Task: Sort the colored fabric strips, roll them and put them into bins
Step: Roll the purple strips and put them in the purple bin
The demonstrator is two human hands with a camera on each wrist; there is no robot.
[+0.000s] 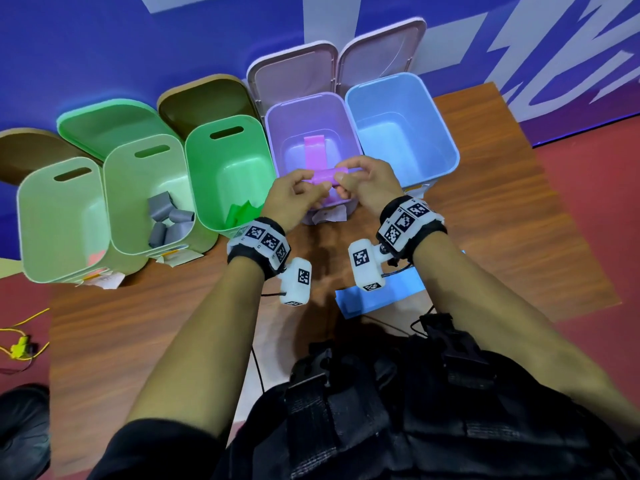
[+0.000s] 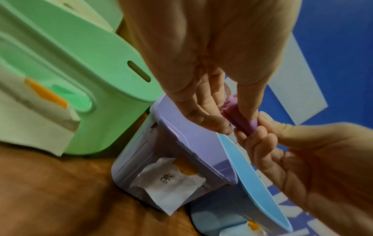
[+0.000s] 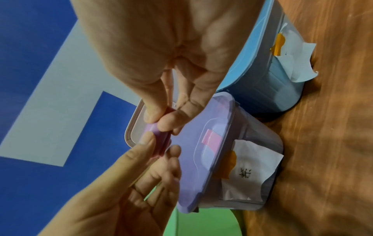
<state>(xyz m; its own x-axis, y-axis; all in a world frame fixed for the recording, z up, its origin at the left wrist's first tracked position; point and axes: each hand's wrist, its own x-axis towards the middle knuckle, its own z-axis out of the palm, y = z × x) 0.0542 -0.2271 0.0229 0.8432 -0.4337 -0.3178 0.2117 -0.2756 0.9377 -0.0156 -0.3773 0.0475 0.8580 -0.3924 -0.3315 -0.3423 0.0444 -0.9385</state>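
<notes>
Both hands hold a rolled purple fabric strip (image 1: 323, 176) just above the near rim of the purple bin (image 1: 277, 140). My left hand (image 1: 298, 192) pinches its left end and my right hand (image 1: 360, 181) pinches its right end. The roll (image 2: 242, 121) shows between thumb and fingers in the left wrist view, and the roll (image 3: 156, 135) again in the right wrist view. A pink-purple strip (image 1: 315, 152) lies inside the purple bin. A light blue strip (image 1: 381, 296) lies flat on the table under my right wrist.
Left of the purple bin stand a green bin (image 1: 263, 147) holding green fabric (image 1: 242, 213), a pale green bin (image 1: 114, 202) with several grey rolls (image 1: 169, 220), and another pale green bin (image 1: 27, 230). A blue bin (image 1: 446, 133) stands on the right. Paper labels (image 2: 169, 183) hang on bin fronts.
</notes>
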